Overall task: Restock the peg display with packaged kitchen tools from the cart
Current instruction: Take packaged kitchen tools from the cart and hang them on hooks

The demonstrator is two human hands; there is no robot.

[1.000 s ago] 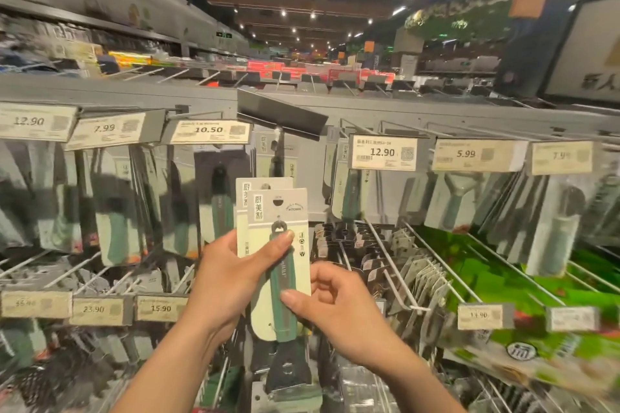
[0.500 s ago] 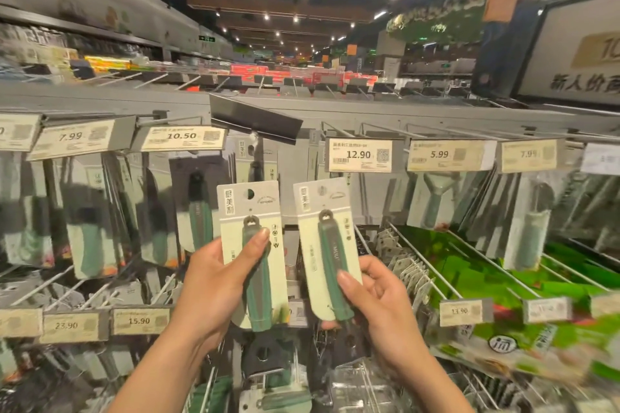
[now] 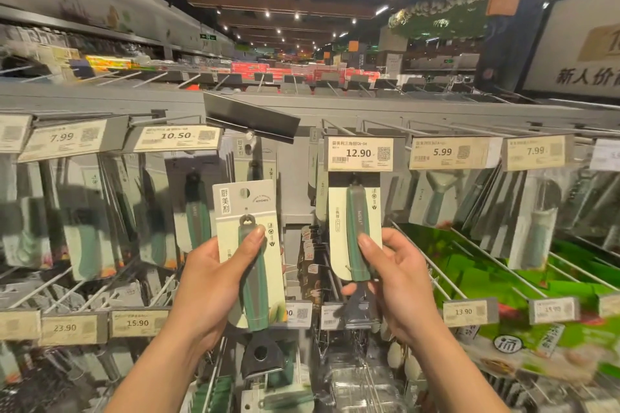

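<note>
My left hand (image 3: 214, 282) grips a carded green-handled kitchen tool (image 3: 250, 245), thumb across its handle, held upright in front of the peg display. My right hand (image 3: 392, 275) pinches a second carded tool of the same kind (image 3: 355, 228), raised so its top edge is hidden behind the 12.90 price tag (image 3: 360, 153). Whether its hole is on the peg I cannot tell. Between the two tags 10.50 and 12.90 a blank grey tag holder (image 3: 251, 117) tilts upward over a peg with similar packs.
Rows of pegs carry packaged tools under price tags 7.99 (image 3: 62, 137), 10.50 (image 3: 176, 136), 5.99 (image 3: 443, 151). Bare wire pegs (image 3: 436, 282) jut out at lower right over green packaging. More packs lie low in the middle, below my hands.
The two packs, first stacked together in both hands, have been split. My right hand carried its pack up and right to the 12.90 peg; my left hand kept its pack lower left.
</note>
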